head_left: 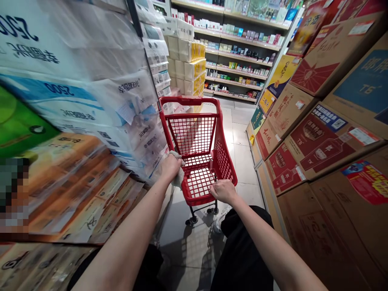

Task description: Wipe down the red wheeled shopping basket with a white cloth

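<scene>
A small red plastic shopping cart (224, 161) stands in a narrow shop aisle just in front of me, empty, its handle at the far end. My left hand (170, 166) is closed on a pale cloth (179, 178) and presses it against the cart's near left rim. My right hand (223, 190) is curled over the near right rim of the cart, gripping it. My knees in black trousers (242, 250) show below, as I crouch behind the cart.
Stacked packs of tissue paper (100, 101) fill the left side. Cardboard boxes (318, 137) with red labels are stacked on the right. Grey tiled floor (242, 137) runs ahead to shelves (242, 52) of small goods at the back.
</scene>
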Available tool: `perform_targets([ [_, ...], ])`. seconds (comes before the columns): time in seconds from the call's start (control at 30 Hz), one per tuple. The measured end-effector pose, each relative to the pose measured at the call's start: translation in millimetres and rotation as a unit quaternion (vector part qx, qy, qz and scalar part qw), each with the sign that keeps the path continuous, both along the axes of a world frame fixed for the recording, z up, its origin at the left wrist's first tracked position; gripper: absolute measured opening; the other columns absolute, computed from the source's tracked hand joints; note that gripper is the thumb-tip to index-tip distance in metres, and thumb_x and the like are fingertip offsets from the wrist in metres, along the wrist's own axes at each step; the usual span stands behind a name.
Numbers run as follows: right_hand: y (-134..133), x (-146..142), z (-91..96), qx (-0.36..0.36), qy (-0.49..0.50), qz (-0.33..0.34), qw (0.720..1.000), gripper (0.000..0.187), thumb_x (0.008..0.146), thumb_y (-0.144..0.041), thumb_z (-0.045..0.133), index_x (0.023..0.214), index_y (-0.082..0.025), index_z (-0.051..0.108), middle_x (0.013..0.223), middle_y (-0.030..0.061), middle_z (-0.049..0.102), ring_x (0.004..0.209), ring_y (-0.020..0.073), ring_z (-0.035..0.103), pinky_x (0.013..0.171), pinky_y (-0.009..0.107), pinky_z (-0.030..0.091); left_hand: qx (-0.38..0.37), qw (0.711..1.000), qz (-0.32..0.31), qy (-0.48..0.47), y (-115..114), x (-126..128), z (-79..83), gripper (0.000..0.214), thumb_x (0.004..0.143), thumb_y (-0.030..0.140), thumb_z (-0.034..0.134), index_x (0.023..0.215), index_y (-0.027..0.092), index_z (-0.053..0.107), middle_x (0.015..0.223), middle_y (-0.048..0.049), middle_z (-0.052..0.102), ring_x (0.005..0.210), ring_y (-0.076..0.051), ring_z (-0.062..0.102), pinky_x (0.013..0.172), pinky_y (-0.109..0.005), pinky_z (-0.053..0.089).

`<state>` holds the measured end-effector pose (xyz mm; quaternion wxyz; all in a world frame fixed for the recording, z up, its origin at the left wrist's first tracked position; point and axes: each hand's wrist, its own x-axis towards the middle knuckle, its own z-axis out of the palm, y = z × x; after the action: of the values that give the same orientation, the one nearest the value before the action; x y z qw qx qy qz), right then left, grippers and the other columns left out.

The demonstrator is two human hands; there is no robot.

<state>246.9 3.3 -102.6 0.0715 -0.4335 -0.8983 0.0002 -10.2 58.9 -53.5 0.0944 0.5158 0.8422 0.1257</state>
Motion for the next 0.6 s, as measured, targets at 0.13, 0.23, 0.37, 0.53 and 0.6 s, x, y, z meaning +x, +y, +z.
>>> perform_targets([
  [0.13,2,2,1.4,-0.013,-0.013,-0.018,1.000,0.046,0.091,-0.031,0.035,0.059,-0.016,0.065,0.066,0.0040,0.067,0.057,0.0107,0.055,0.054,0.024,0.023,-0.015,0.999,-0.035,0.004,-10,6,-2.1,0.035,0.081,0.038,0.043,0.103,0.013,0.056,0.102,-0.0169,0.066,0.096,-0.028,0.063,0.076,-0.036,0.048],
  [0.23,0,3,3.3,-0.021,-0.020,-0.024,0.999,0.047,0.092,-0.032,0.035,0.061,-0.016,0.066,0.066,0.0043,0.068,0.058,0.0110,0.055,0.054,0.024,0.025,-0.027,0.999,-0.044,0.007,-25,12,-3.8,0.038,0.080,0.040,0.042,0.103,0.013,0.055,0.105,-0.0172,0.066,0.097,-0.029,0.063,0.076,-0.037,0.048],
  [0.37,-6,4,4.1,-0.019,-0.021,-0.024,0.999,0.048,0.093,-0.033,0.034,0.063,-0.016,0.068,0.068,0.0047,0.068,0.060,0.0115,0.057,0.055,0.023,0.027,-0.051,0.997,-0.051,0.014,-53,21,-8.4,0.043,0.081,0.045,0.040,0.106,0.014,0.054,0.102,-0.0168,0.067,0.094,-0.029,0.064,0.074,-0.036,0.049],
  [0.53,-12,5,1.9,-0.006,-0.012,0.003,1.000,0.047,0.093,-0.032,0.034,0.065,-0.016,0.068,0.068,0.0046,0.068,0.062,0.0121,0.058,0.056,0.024,0.028,-0.067,0.996,-0.064,0.014,-62,18,-10.4,0.043,0.080,0.048,0.040,0.105,0.016,0.056,0.101,-0.0154,0.067,0.093,-0.029,0.064,0.073,-0.036,0.049],
  [0.6,-14,3,1.0,0.001,-0.010,0.007,1.000,0.046,0.093,-0.031,0.034,0.065,-0.016,0.068,0.068,0.0048,0.069,0.064,0.0126,0.058,0.057,0.024,0.029,-0.055,0.997,-0.058,0.015,-52,12,-7.8,0.043,0.079,0.048,0.042,0.104,0.016,0.056,0.103,-0.0156,0.067,0.095,-0.030,0.064,0.074,-0.037,0.049],
])
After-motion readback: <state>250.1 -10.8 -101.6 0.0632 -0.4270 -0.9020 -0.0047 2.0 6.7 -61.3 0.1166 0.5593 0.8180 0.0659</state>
